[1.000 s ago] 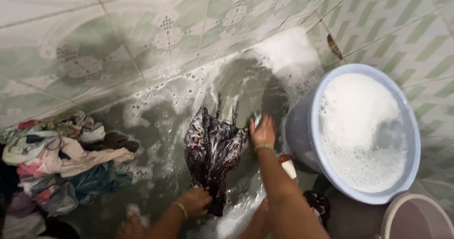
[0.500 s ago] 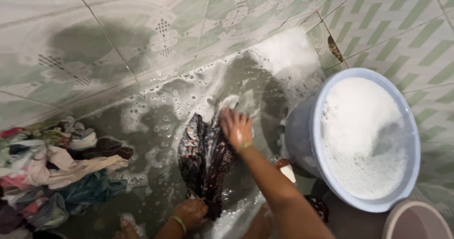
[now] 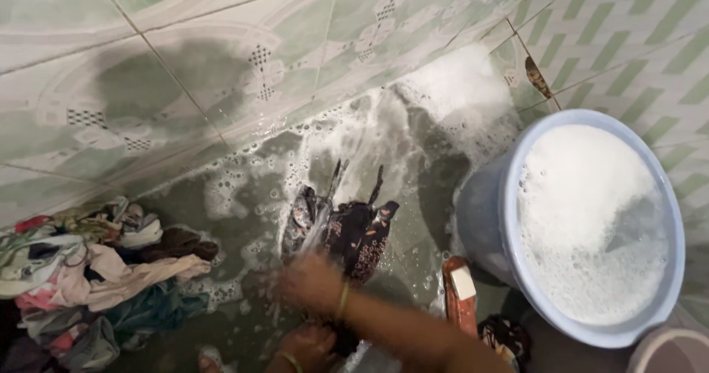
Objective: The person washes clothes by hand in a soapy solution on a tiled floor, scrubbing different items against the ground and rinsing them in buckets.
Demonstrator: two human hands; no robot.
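1. Where the wet green floor [image 3: 221, 218] meets the patterned green and white wall tiles [image 3: 221, 63], a dark printed garment [image 3: 354, 233] lies flat in soapy water, with 2 thin straps pointing toward the wall.
2. Blurred with motion, the right hand [image 3: 310, 281] lies across the near part of the garment; how far its fingers close, and whether they hold anything, cannot be told.
3. Below it, the left hand [image 3: 306, 343] presses on the garment's near end, fingers curled over the cloth in what looks like a grip.
4. White suds [image 3: 458, 85] pile up in the corner against the wall and trail across the floor.
5. Right of the garment stands a pale blue basin [image 3: 480, 218] full of foam.
6. Between garment and basin lies a white soap bar [image 3: 463, 282] on a reddish brush [image 3: 461, 310].
7. Well to the left, a heap of mixed clothes [image 3: 88, 269] sits on the floor.
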